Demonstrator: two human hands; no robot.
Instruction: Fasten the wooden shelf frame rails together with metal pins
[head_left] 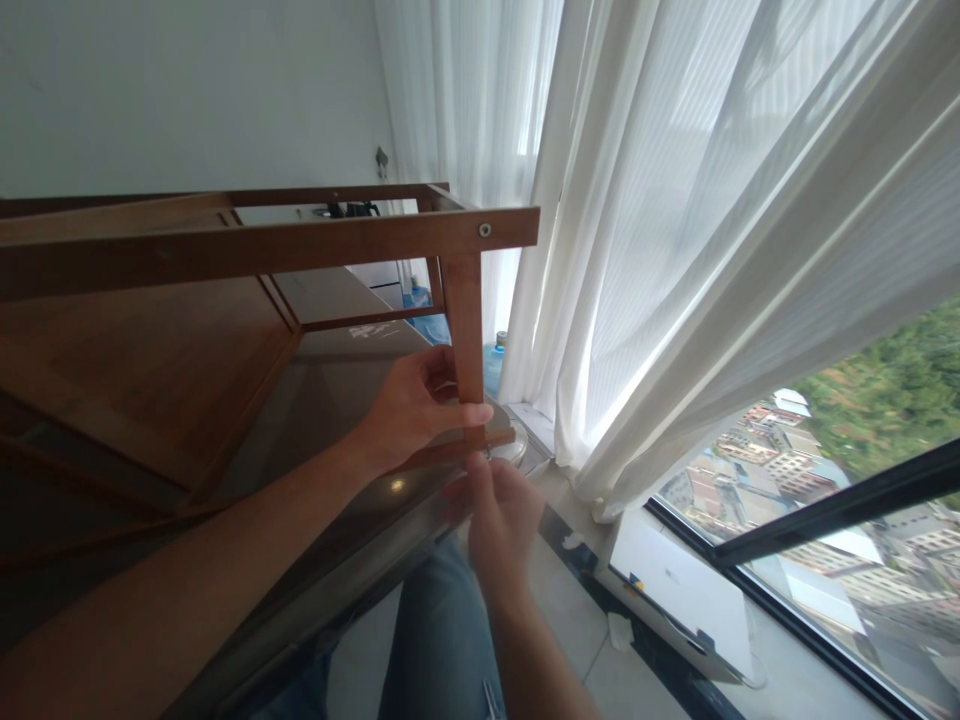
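Observation:
A brown wooden frame (pixel 270 245) with rails and an upright post lies on a dark table (pixel 337 370). My left hand (pixel 412 410) is wrapped round the lower end of the post (pixel 469 320), thumb across its front. My right hand (pixel 499 505) is just below the frame's lower corner, fingers pinched at a small metal fitting I cannot make out. A silver screw head (pixel 485 230) shows at the upper corner joint.
White curtains (pixel 675 230) hang close on the right, beside a large window (pixel 847 520) over buildings far below. A white flat box (pixel 679 590) lies on the sill. Blue water bottles (pixel 491 360) stand on the floor behind the table. My jeans-clad knee (pixel 439 640) is under the table edge.

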